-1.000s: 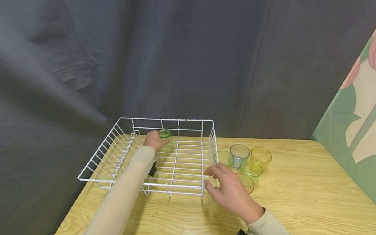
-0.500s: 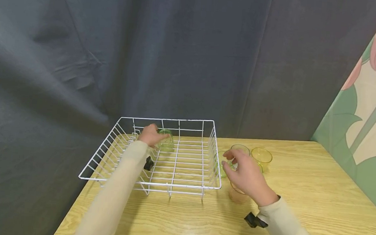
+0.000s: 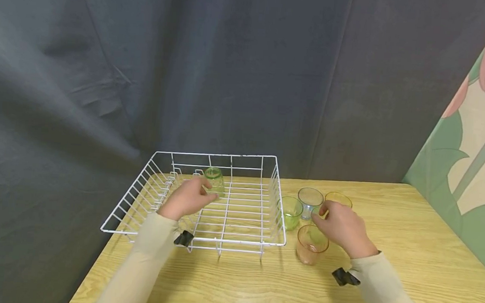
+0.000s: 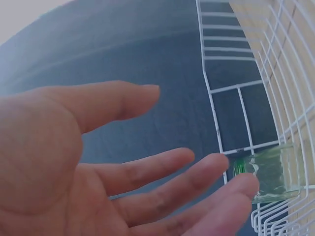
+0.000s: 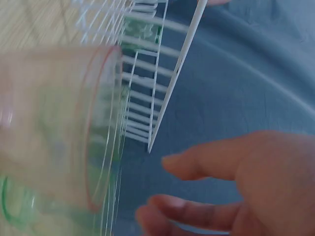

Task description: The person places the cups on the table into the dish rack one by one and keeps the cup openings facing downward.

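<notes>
My L hand [image 3: 186,198] holding nothing, fingers wide; green glass [image 3: 214,183] sitting inverted in rack [image 3: 240,241], just past fingertips. My R hand [image 3: 341,226] hovering empty, thumb apart; 5 glasses [image 3: 307,210] standing upright around it. Prob. early: 1 racked, 5 left outside.

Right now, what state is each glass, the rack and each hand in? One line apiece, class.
White wire dish rack, upright
Left hand, holding nothing
Right hand, loosely bent, contact with glass unclear
Green glass tumbler in the rack, upside down
Light green glass tumbler beside the rack, upright
Bluish clear glass tumbler, upright
Yellow glass tumbler, upright
Orange-rimmed pinkish glass tumbler, upright
Green glass tumbler under the right hand, upright, partly hidden
</notes>
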